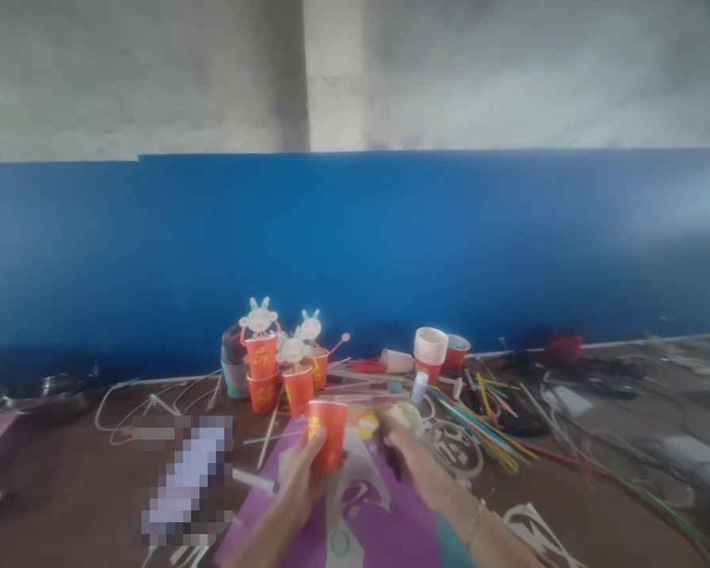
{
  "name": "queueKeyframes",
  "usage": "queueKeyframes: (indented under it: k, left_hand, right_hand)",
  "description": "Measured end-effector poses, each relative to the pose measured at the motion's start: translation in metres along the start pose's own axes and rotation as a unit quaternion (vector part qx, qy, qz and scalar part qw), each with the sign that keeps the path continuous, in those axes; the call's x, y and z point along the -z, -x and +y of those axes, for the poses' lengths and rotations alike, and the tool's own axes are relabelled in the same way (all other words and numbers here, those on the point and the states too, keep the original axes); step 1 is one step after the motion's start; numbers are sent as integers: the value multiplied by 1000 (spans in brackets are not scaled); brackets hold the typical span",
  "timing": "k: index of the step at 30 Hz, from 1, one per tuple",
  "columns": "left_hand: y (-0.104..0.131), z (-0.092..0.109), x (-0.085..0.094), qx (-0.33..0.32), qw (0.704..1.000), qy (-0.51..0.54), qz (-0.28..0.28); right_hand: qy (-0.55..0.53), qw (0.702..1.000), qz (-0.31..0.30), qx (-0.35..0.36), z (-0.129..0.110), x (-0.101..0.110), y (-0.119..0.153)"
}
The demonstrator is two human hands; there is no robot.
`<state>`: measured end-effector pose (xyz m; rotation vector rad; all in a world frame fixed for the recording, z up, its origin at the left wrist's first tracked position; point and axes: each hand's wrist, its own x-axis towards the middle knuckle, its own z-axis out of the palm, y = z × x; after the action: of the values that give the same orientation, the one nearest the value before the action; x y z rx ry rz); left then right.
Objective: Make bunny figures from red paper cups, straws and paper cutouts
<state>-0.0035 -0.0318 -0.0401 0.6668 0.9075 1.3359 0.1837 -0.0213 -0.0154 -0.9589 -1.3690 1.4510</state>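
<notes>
A red paper cup (pixel 330 434) with yellow print stands upright in my left hand (pixel 304 469), whose fingers wrap round its lower part. To its right, my right hand (pixel 403 454) is closed on a dark object (pixel 393 462), too blurred to name. Both hands are above a purple sheet (pixel 390 528) on which cut white paper (pixel 337 521) lies. Behind the held cup are red cups decorated with white paper rabbit heads (pixel 259 319), one of them stacked on another cup (pixel 263 393).
A stack of white-rimmed cups (pixel 431 351), a small white bottle (pixel 420 386) and coloured sticks (pixel 479 430) lie behind and right. Paper scraps (pixel 532 528) sit at front right, cables (pixel 639 481) beyond. A metal bowl (pixel 50 394) is far left. A blue panel (pixel 355 252) borders the back.
</notes>
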Motion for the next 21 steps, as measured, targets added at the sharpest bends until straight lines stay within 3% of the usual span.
queueKeyframes:
  k: [4,8,16,21]
  left_hand:
    - [-1,-3,0,-5,999,-21,30]
    - [-2,-4,4,-2,1000,-4,5]
    - [-3,-4,7,30,999,20,2]
    - [-1,-6,11,59,998,24,16]
  right_hand:
    - [-18,1000,0,-13,1,2,-3]
    - [-15,1000,15,10,9,5,-4]
    - [-69,996,47,39,57,5,-17]
    - [-33,996,77,37,75,7,-26]
